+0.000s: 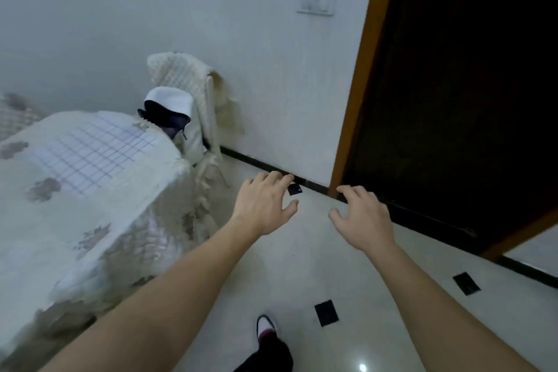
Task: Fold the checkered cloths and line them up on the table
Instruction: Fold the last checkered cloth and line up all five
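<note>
Checkered cloth (90,154) is lying on the worktop (48,220). Left hand (265,202) and right hand (362,217) are hovering empty, apart, needing matching corners.

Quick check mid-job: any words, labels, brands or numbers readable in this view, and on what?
None can be read. The switch plate shows no markings, the checkered cloth only grid lines, and the white garment and the shoe are too blurred for any logo.

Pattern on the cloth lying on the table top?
The cloth is white with a thin dark grid of checks, seen best in the head view.
</note>
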The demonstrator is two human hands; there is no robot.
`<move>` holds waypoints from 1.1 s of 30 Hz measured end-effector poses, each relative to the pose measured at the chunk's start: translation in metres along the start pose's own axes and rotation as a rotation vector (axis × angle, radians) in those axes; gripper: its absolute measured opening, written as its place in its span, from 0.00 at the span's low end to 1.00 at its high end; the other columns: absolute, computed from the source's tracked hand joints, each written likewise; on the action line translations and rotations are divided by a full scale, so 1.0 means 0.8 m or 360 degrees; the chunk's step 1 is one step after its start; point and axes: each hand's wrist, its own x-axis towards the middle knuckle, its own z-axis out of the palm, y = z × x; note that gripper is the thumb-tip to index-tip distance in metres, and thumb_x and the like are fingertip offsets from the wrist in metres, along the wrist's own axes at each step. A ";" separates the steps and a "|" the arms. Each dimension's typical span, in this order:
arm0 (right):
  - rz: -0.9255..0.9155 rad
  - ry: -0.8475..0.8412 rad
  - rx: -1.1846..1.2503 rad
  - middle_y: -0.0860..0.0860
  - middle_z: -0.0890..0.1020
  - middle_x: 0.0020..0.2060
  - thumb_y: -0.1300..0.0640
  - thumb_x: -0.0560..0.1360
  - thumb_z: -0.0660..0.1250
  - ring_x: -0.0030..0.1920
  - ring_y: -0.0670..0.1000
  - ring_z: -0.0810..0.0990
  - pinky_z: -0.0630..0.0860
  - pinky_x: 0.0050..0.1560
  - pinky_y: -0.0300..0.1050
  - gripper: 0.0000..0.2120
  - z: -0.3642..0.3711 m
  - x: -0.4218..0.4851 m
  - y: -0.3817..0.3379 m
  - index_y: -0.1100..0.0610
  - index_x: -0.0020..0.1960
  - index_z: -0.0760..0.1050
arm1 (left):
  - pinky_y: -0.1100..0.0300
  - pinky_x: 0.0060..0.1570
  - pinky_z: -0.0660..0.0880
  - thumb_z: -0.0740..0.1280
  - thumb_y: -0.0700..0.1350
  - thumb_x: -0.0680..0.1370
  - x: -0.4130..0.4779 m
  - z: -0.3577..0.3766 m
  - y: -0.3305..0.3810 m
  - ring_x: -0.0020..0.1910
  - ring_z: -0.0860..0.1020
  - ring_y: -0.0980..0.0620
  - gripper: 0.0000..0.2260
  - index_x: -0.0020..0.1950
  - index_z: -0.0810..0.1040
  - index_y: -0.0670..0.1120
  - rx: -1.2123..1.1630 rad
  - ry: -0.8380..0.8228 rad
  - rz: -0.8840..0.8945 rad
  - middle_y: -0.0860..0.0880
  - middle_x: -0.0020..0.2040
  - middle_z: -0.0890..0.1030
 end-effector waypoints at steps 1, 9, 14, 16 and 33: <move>-0.0057 -0.0030 -0.0003 0.50 0.76 0.62 0.45 0.76 0.61 0.61 0.54 0.74 0.72 0.59 0.52 0.25 0.007 0.018 -0.010 0.51 0.71 0.69 | 0.50 0.57 0.71 0.57 0.63 0.78 0.004 0.002 -0.016 0.64 0.72 0.47 0.26 0.74 0.66 0.54 -0.0002 0.0003 -0.0060 0.52 0.67 0.74; -0.0452 -0.0165 -0.0074 0.49 0.77 0.57 0.43 0.75 0.59 0.56 0.54 0.75 0.72 0.56 0.52 0.23 0.069 0.169 -0.101 0.49 0.68 0.70 | 0.50 0.56 0.72 0.56 0.63 0.79 0.063 0.025 -0.153 0.64 0.72 0.47 0.27 0.74 0.65 0.54 -0.0060 0.0084 -0.0436 0.51 0.67 0.74; -0.0644 -0.0225 -0.0095 0.48 0.76 0.61 0.43 0.76 0.60 0.60 0.53 0.73 0.70 0.59 0.51 0.25 0.106 0.291 -0.195 0.48 0.71 0.68 | 0.50 0.59 0.74 0.56 0.64 0.78 0.119 0.047 -0.269 0.64 0.73 0.48 0.26 0.73 0.66 0.55 -0.0121 0.0143 -0.0662 0.52 0.67 0.74; -0.0734 -0.0265 -0.0128 0.48 0.76 0.61 0.43 0.76 0.61 0.60 0.53 0.74 0.70 0.59 0.51 0.24 0.118 0.339 -0.237 0.48 0.71 0.69 | 0.51 0.58 0.74 0.55 0.64 0.77 0.139 0.052 -0.318 0.63 0.74 0.48 0.26 0.73 0.67 0.55 -0.0149 0.0136 -0.0761 0.52 0.66 0.75; -0.1345 -0.0504 -0.0095 0.48 0.78 0.56 0.46 0.75 0.63 0.56 0.54 0.76 0.73 0.52 0.51 0.19 0.261 0.545 -0.494 0.50 0.64 0.74 | 0.48 0.62 0.71 0.57 0.61 0.80 0.164 0.088 -0.585 0.67 0.71 0.47 0.26 0.75 0.65 0.53 -0.0175 0.0014 -0.1382 0.51 0.71 0.72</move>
